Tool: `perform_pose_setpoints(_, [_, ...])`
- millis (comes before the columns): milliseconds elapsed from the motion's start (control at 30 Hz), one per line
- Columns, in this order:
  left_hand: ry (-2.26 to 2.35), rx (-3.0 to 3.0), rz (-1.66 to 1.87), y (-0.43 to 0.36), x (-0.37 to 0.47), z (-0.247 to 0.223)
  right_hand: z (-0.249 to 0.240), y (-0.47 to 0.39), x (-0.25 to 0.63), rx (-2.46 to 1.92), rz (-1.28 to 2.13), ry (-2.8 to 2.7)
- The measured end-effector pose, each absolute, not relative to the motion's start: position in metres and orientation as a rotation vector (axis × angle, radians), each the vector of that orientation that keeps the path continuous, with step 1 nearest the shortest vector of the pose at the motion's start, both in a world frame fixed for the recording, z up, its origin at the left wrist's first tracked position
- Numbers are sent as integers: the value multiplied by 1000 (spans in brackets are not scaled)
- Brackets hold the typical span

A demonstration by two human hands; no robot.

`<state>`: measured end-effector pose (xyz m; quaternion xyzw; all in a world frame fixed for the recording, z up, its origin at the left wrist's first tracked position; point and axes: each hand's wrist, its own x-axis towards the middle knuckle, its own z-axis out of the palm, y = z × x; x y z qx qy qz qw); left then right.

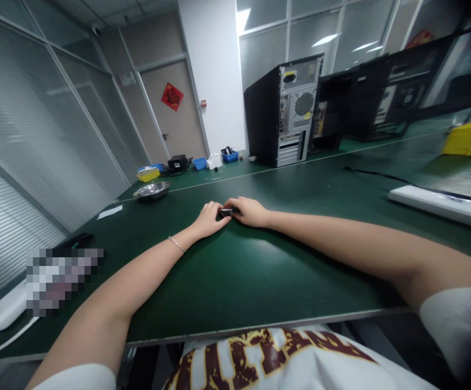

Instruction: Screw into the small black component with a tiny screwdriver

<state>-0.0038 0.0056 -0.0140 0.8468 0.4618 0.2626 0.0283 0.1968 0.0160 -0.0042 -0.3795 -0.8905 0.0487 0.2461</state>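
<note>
Both my hands meet over the middle of the green table. Between them is a small dark object with a shiny edge, mostly covered by fingers, so its kind does not show. My left hand grips its left end, thumb on the near side and fingers curled over the far side. From the right, my right hand pinches the same object between thumb and fingers. The hands almost touch at the fingertips and rest on or just above the tabletop.
A metal bowl stands at the back left, near blue bins and a black adapter. Computer towers line the back. White power strips lie at the right and left. A yellow bin is far right.
</note>
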Motion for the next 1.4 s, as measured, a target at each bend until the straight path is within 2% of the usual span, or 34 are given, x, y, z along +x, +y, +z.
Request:
perform_pose_setpoints(133, [1340, 2543, 902, 10, -8, -15, -6, 19, 198, -997, 167, -2408])
perform_pose_setpoints(267, [1166, 2219, 1078, 19, -14, -15, -8, 22, 200, -924, 237, -2273])
perform_pose_setpoints(467, [894, 1816, 1123, 21, -11, -16, -7, 18, 202, -751, 220, -2141])
perform_pose_setpoints(700, [955, 1854, 1104, 13, -4, -13, -5, 14, 202, -718, 156, -2158])
perform_pose_setpoints(1067, [977, 1813, 1071, 14, -4, -14, -8, 22, 203, -599, 337, -2152])
perform_pose_setpoints(1400, [929, 1712, 1034, 12, -5, -11, -9, 20, 203, -618, 296, -2166])
